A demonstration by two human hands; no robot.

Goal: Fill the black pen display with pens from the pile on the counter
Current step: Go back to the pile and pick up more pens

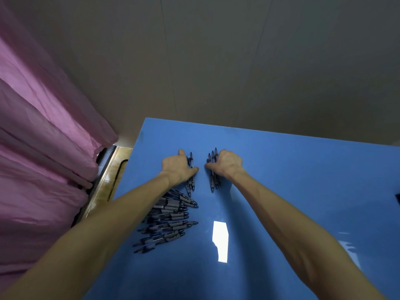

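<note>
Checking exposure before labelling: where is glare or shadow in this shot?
Head view: a bright rectangular glare patch sits on the glossy blue counter right of the pen pile; both hands look dim, the wall dark; wide-angle stretching at the edges.

I have both hands out over the counter [281, 180], side by side and a little apart. My left hand [176, 166] grips a bundle of pens [190, 180] that sticks out beyond the grip on the far side and toward me. My right hand [227, 164] grips a second bundle [213, 180] the same way. The pile of pens [168, 221] lies on the counter nearer to me than the left grip (partly under my left forearm). A curtain [43, 148] hangs left of the counter.
</note>
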